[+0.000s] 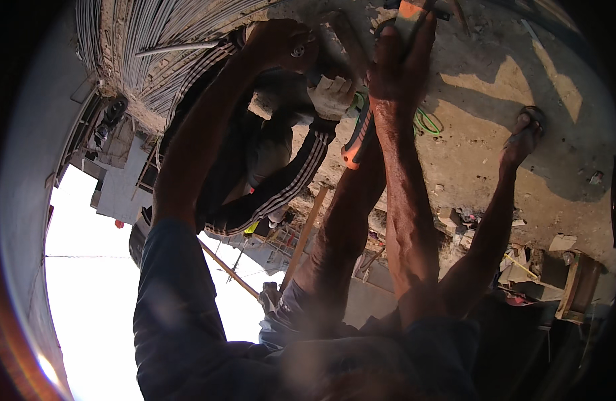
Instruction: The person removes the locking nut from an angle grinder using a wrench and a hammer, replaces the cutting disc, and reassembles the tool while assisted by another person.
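Observation:
My right hand (400, 70) is closed round the handle of a hammer (357, 144) with an orange and black grip. The grip's butt points down toward my forearm, and the upper edge of the view cuts off part of the head. To the left, my left hand (284, 45) is curled shut; a small round metallic end (298, 51) shows at its fingers, but what it holds is hidden. A brownish bar (348, 41) slants between my hands. Just below it is a co-worker's gloved hand (332, 97), its sleeve black with white stripes.
Many thin grey rods (137, 47) lie bundled at the upper left. A green cord (425, 121) loops on the dusty ground behind my right wrist. My sandalled foot (527, 127) stands at the right. Rubble (455, 220) and a wooden frame (578, 287) lie lower right.

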The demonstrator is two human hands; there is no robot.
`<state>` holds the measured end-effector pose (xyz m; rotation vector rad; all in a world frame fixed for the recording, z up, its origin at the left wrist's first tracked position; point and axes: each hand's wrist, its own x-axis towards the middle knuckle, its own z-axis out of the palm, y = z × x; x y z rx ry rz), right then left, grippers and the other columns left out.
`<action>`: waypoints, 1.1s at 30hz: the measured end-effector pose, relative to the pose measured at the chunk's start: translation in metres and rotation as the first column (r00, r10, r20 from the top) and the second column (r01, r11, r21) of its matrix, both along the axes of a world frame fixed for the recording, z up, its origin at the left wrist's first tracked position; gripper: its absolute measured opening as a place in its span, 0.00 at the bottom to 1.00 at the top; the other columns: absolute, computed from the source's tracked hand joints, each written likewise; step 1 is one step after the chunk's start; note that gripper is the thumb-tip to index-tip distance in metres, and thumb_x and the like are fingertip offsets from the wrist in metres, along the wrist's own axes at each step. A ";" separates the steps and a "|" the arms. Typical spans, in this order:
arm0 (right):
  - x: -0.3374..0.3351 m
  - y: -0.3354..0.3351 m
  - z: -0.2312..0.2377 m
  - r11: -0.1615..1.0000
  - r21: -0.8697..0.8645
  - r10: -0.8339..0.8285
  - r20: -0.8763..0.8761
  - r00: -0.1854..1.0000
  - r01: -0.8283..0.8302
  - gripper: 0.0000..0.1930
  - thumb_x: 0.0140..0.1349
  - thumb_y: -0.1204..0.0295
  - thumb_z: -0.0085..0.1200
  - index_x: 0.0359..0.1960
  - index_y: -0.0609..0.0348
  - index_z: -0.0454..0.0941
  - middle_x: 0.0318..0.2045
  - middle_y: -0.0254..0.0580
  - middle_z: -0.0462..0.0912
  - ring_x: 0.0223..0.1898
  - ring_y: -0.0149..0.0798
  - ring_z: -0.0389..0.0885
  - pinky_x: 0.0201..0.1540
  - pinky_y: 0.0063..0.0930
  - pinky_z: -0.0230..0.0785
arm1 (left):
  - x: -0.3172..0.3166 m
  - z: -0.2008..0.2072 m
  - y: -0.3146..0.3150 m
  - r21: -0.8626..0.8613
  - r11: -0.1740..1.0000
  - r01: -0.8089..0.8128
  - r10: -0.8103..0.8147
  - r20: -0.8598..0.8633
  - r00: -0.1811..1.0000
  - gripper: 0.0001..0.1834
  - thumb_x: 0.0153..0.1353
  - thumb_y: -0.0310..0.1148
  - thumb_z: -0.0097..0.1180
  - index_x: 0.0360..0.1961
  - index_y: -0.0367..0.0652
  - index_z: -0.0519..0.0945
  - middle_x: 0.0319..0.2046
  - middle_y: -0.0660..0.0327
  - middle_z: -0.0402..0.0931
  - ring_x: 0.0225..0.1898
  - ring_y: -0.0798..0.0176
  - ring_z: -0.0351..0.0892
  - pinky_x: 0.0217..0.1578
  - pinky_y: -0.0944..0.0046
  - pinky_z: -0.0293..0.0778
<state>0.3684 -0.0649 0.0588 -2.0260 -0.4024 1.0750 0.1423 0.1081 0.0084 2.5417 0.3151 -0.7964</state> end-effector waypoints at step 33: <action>0.094 -0.016 -0.124 0.773 -0.125 0.609 0.422 0.672 -0.622 0.25 0.66 0.64 0.59 0.65 0.46 0.73 0.49 0.52 0.84 0.46 0.57 0.86 0.42 0.47 0.80 | 0.004 0.042 -0.043 -0.105 0.809 -0.579 0.577 0.328 0.748 0.16 0.61 0.38 0.67 0.50 0.51 0.84 0.43 0.61 0.83 0.45 0.52 0.83 0.43 0.55 0.81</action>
